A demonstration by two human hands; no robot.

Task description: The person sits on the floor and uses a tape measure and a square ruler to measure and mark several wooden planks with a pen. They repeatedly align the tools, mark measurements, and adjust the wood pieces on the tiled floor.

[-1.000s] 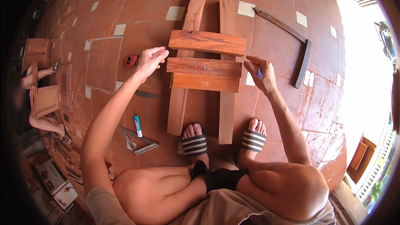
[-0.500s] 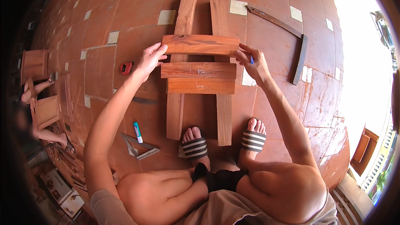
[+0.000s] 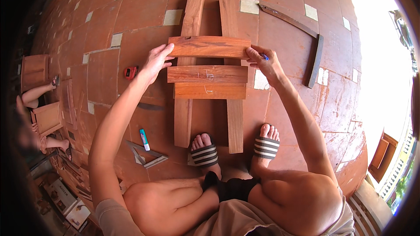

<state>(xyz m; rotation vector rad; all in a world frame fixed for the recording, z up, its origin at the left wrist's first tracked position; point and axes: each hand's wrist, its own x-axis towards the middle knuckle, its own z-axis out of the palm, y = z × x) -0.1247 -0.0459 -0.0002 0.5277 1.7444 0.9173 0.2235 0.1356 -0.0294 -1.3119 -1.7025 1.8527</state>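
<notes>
A reddish-brown wooden board (image 3: 210, 47) lies crosswise over two long wooden beams, the left beam (image 3: 183, 122) and the right beam (image 3: 235, 126). Its left end is pinched between thumb and fingers of my left hand (image 3: 156, 63). At the other end, my right hand (image 3: 267, 65) grips the board with a blue pen (image 3: 264, 56) tucked among its fingers. Nearer to me rest two more crosswise pieces, a darker board (image 3: 188, 74) with white chalk-like marks and a lighter board (image 3: 188, 91) touching its near edge.
Left of the beams are a red tape measure (image 3: 130, 72), a teal-and-white marker or glue tube (image 3: 144, 139) and a metal set square (image 3: 153, 161). A large carpenter's square (image 3: 314, 61) lies at right. Another person's leg (image 3: 37, 96) shows at far left, beside wooden panels (image 3: 47, 118).
My right fingers have closed in on the board's right end, and the pen has tilted in them. The board and my left hand have barely moved.
</notes>
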